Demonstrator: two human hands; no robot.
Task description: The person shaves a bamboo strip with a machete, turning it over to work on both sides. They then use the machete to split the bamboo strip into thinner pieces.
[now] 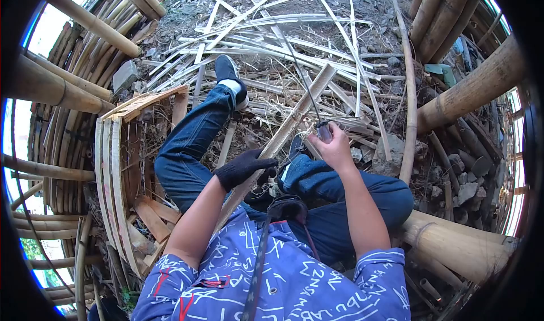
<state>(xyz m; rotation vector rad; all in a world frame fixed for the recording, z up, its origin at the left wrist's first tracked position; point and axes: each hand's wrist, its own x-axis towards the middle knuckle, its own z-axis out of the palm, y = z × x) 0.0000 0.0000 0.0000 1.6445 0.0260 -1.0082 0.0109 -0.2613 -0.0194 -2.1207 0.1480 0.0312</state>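
My left hand point(245, 169), in a black knit glove, is closed around a split bamboo slat point(297, 112). The slat slants from my lap up and away to the right, its pale inner face showing. My bare right hand point(335, 146) grips the short dark handle of a long-bladed knife point(324, 132) just right of the slat. Its thin dark blade, seen nearly edge-on, points forward over the strips on the ground. Pale fibre shavings cling near the right fingers. Both hands are over my bent legs.
Many thin bamboo strips point(277, 49) lie criss-crossed on the rubble ahead. A wooden crate point(116, 168) stands at my left, a grey block point(125, 76) beyond it. Thick bamboo poles point(470, 100) rise on both sides. Stones point(390, 154) lie to the right.
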